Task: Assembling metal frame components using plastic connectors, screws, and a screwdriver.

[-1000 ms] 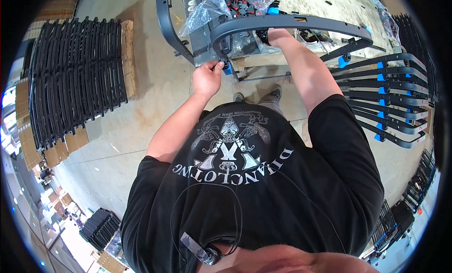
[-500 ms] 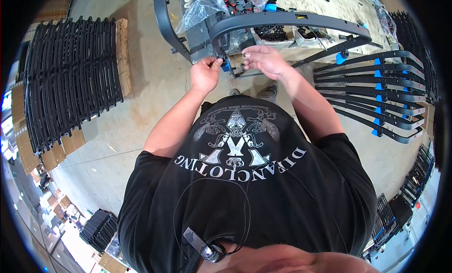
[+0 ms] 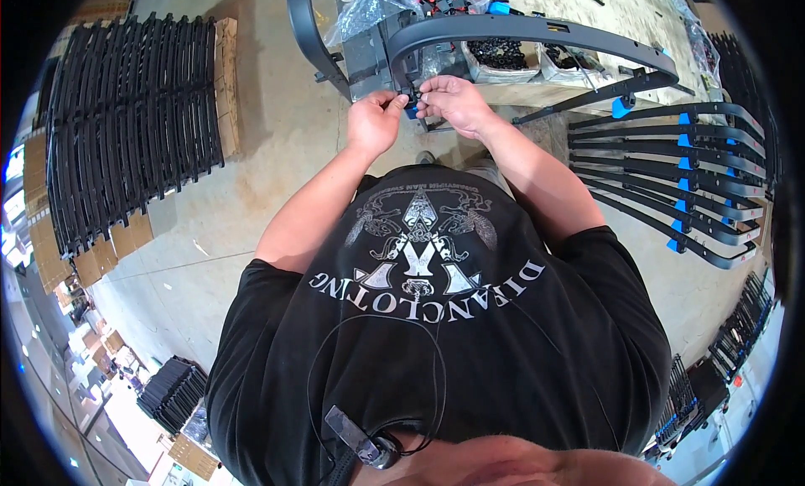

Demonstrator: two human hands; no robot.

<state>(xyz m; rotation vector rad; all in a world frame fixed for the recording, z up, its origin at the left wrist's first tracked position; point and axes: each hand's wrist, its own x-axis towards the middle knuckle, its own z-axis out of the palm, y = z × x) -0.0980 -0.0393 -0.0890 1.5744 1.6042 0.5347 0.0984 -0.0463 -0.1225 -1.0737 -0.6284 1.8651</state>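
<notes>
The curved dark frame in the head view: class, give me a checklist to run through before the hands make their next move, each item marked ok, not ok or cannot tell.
1. Left hand at the left end of the curved dark frame: ok.
2. Right hand near that same end: ok, fingertips beside the left hand's.
3. Fit of anything between the fingertips: cannot tell, the fingers cover it.
4. Blue piece present at the frame's right side: ok.
5. Black parts in view: ok, in an open box by the bench's edge.
6. Bench free of loose pieces: not ok, a small dark piece lies there.
</notes>
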